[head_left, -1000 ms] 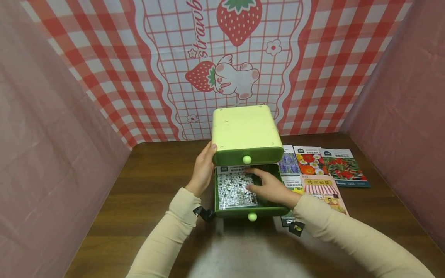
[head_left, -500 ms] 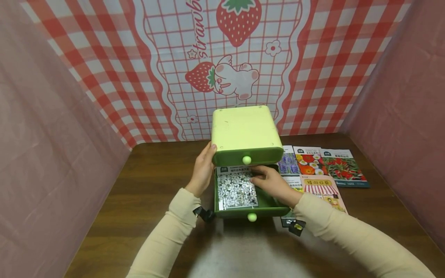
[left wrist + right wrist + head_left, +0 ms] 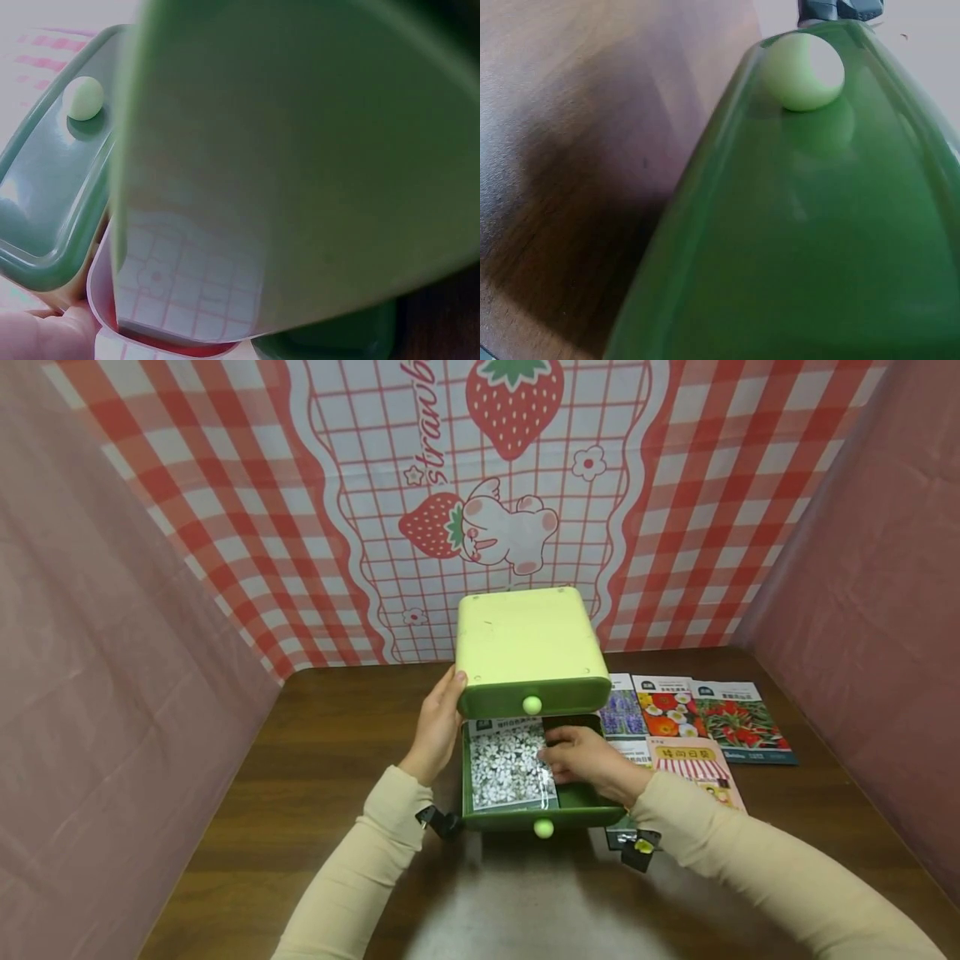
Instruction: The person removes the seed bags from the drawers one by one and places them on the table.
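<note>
A pale yellow-green two-drawer box (image 3: 531, 635) with green drawer fronts stands on the table. Its lower drawer (image 3: 517, 820) is pulled out, and a seed packet (image 3: 506, 768) printed with white flowers lies inside on the left. My right hand (image 3: 592, 764) reaches into this drawer from the right, fingers curled, and pinches the packet's right edge; its thumb is partly hidden. At the box's left side, my left hand (image 3: 438, 727) rests with its fingers along the wall, fingertips near the upper front corner. The right wrist view shows the drawer's front and round knob (image 3: 802, 73).
Several more seed packets lie to the right of the box, among them one with red flowers (image 3: 742, 722), one with orange and white flowers (image 3: 671, 714) and a pink one (image 3: 697, 768). A red checked cloth (image 3: 262, 527) hangs behind, with pink curtains at both sides.
My right hand's spread thumb and fingers have come together at the packet's right edge and moved slightly toward me. The packet has tilted a little. My left hand stays where it was.
</note>
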The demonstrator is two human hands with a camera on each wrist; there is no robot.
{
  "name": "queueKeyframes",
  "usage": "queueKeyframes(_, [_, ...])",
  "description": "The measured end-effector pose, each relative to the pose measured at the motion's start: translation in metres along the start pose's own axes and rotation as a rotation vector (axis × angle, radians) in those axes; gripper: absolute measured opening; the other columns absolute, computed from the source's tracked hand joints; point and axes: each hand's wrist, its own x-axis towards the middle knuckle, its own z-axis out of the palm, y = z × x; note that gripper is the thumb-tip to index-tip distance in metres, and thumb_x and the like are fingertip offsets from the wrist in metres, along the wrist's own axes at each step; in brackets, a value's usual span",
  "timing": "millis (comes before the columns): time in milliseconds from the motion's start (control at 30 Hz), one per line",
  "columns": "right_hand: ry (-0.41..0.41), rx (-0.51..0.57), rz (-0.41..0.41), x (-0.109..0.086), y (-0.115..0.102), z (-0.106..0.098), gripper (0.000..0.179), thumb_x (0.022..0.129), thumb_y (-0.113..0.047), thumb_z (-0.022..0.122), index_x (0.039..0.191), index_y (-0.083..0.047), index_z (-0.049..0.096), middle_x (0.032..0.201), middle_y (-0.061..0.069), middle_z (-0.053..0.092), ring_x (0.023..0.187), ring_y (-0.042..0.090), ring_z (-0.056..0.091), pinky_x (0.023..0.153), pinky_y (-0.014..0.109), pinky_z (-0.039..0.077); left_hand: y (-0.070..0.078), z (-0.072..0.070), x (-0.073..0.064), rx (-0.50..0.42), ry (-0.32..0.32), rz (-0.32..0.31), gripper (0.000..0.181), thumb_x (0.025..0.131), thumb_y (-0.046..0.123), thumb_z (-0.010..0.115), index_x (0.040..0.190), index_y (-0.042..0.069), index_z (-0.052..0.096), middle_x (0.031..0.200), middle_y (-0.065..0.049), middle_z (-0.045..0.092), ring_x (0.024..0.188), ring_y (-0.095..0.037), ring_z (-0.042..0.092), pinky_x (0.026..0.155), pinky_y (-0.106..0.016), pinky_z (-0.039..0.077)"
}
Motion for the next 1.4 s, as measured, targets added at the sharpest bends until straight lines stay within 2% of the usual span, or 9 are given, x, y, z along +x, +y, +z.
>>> queueKeyframes(167, [0.009,-0.055,0.021,0.001,0.002,0.005,0.045,0.093,-0.008,0.062,0.129,0.014,0.047,0.081,0.004,0.054,0.067,0.009,0.053,0.062,0.023,0.057,0.0,0.0,0.0,-0.004,-0.008,0.007,0.064,0.104,0.037,0.043,0.156,0.008,0.022,0.161,-0.007,0.028,0.14,-0.03,0.041,0.117,-0.046,0.033])
queueKeyframes(300, [-0.002,-0.089,0.039,0.0,0.001,0.005,0.013,0.093,-0.009,0.063,0.091,0.001,0.055,0.072,0.001,0.047,0.063,0.01,0.049,0.057,0.023,0.053,0.0,0.0,0.0,0.001,-0.001,0.002,0.062,0.104,0.037,0.043,0.156,0.01,0.023,0.159,-0.007,0.032,0.137,-0.029,0.045,0.115,-0.044,0.036])
queueKeyframes(433, [-0.026,-0.104,0.041,0.0,0.001,0.005,0.03,0.094,-0.01,0.063,0.071,-0.01,0.043,0.068,0.0,0.043,0.061,0.011,0.046,0.055,0.023,0.051,0.0,0.001,0.001,0.009,0.006,0.002,0.062,0.104,0.037,0.043,0.156,0.01,0.024,0.158,-0.007,0.034,0.135,-0.029,0.047,0.114,-0.044,0.038])
queueKeyframes(667, [0.013,-0.125,0.011,0.002,0.002,0.003,0.031,0.094,-0.009,0.062,0.069,-0.011,0.045,0.061,-0.002,0.04,0.057,0.011,0.044,0.054,0.025,0.049,0.0,0.001,0.001,0.017,0.003,0.011,0.061,0.105,0.037,0.042,0.156,0.008,0.023,0.159,-0.008,0.032,0.135,-0.028,0.047,0.113,-0.043,0.039])
queueKeyframes(900, [0.027,-0.072,0.014,0.0,-0.003,-0.004,0.027,0.097,-0.01,0.056,0.073,-0.01,0.044,0.061,-0.002,0.035,0.055,0.011,0.034,0.052,0.024,0.037,0.0,0.001,0.003,0.032,0.012,0.002,0.059,0.105,0.037,0.041,0.156,0.01,0.026,0.157,-0.008,0.037,0.121,-0.018,0.056,0.101,-0.031,0.047])
queueKeyframes(1033, [-0.001,-0.033,0.024,-0.005,-0.007,-0.009,0.029,0.098,-0.011,0.055,0.072,-0.01,0.042,0.059,-0.003,0.03,0.053,0.011,0.027,0.05,0.024,0.031,0.0,0.002,0.003,0.035,0.015,-0.003,0.06,0.105,0.037,0.041,0.156,0.009,0.025,0.156,-0.009,0.037,0.118,-0.017,0.057,0.102,-0.032,0.048])
queueKeyframes(1167, [-0.048,-0.005,0.022,-0.011,-0.01,-0.016,0.036,0.098,-0.013,0.056,0.067,-0.012,0.038,0.056,-0.004,0.023,0.051,0.011,0.02,0.05,0.024,0.027,0.0,0.002,0.003,0.035,0.019,-0.007,0.061,0.105,0.037,0.041,0.156,0.008,0.024,0.158,-0.01,0.034,0.125,-0.024,0.054,0.107,-0.038,0.045])
queueKeyframes(1267, [-0.075,0.012,0.035,-0.016,-0.01,-0.02,0.039,0.098,-0.015,0.057,0.064,-0.014,0.038,0.056,-0.004,0.024,0.051,0.011,0.021,0.051,0.024,0.027,-0.001,0.001,0.003,0.039,0.021,-0.006,0.061,0.105,0.037,0.042,0.156,0.008,0.024,0.159,-0.009,0.032,0.131,-0.028,0.051,0.11,-0.041,0.043])
queueKeyframes(1400, [-0.1,0.009,0.061,-0.025,-0.011,-0.025,0.04,0.097,-0.018,0.059,0.064,-0.015,0.038,0.056,-0.004,0.026,0.052,0.011,0.024,0.052,0.024,0.028,-0.002,0.0,0.003,0.038,0.021,0.0,0.06,0.104,0.037,0.043,0.155,0.01,0.027,0.156,-0.008,0.037,0.127,-0.024,0.053,0.108,-0.039,0.045])
